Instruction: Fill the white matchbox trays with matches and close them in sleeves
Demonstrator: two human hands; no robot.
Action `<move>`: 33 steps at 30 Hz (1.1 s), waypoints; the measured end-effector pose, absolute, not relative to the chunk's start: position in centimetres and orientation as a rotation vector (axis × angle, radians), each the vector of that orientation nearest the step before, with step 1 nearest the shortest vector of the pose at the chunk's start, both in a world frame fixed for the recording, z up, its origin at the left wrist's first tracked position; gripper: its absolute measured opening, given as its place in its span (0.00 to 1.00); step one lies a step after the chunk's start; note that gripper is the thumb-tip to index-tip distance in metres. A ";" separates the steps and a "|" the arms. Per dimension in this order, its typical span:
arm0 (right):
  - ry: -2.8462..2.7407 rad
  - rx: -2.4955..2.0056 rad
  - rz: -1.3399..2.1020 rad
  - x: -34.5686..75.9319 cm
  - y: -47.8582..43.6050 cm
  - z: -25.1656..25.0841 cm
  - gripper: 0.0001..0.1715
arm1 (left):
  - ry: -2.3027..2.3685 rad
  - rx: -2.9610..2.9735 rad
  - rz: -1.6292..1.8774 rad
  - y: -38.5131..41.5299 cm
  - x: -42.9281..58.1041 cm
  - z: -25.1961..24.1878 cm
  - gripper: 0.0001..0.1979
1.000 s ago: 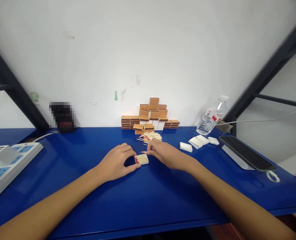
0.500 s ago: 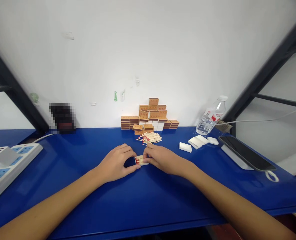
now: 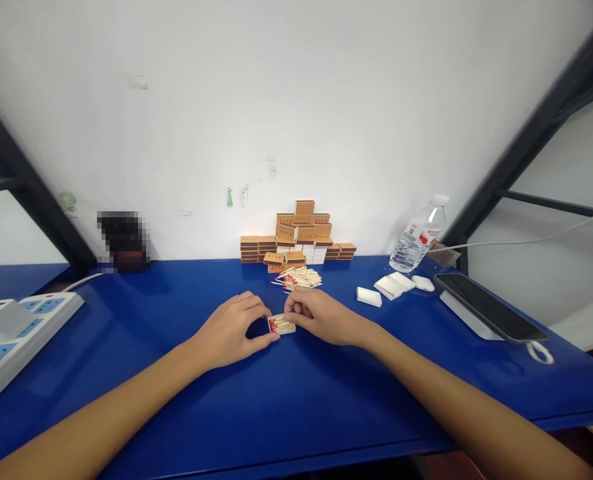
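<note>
A small white matchbox tray (image 3: 289, 330) lies on the blue table, with red-headed matches (image 3: 279, 325) in it, heads to the left. My left hand (image 3: 233, 328) is at its left end, thumb on the near side and index finger on the far side, gripping it. Over the tray's right end, my right hand (image 3: 326, 317) has its fingers curled and pinched; whatever may be between them is hidden. Just beyond the hands is a loose heap of matches (image 3: 303, 278). Behind that, brown matchboxes (image 3: 305, 233) are stacked against the wall.
To the right lie a white box (image 3: 369, 297), flat white pieces (image 3: 394, 285), a white earbud case (image 3: 423, 283) and a phone (image 3: 489, 307). A water bottle (image 3: 420, 235) leans by the wall. On the left is a power strip (image 3: 31, 340), with a pixelated dark object (image 3: 123, 241) behind.
My right hand has drawn back slightly from the tray, so more of the matches in it show. My left hand keeps its place at the tray. The view has shifted slightly.
</note>
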State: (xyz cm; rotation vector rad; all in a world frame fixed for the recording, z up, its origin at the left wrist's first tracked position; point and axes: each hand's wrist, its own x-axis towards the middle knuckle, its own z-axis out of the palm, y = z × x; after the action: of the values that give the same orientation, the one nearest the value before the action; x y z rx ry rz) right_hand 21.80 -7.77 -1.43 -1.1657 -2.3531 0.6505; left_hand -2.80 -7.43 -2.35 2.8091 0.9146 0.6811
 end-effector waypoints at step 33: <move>-2.420 -1.022 0.609 21.2 -7.9 -1.7 0.01 | 0.878 2.890 0.659 -7.5 -2.8 -2.1 0.13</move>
State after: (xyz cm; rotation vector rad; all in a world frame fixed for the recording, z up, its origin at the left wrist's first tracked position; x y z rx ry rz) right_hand 21.20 -7.86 -1.73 -1.0216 -2.4201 0.6091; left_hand -2.76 -7.53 -2.09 2.8899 0.8783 0.6590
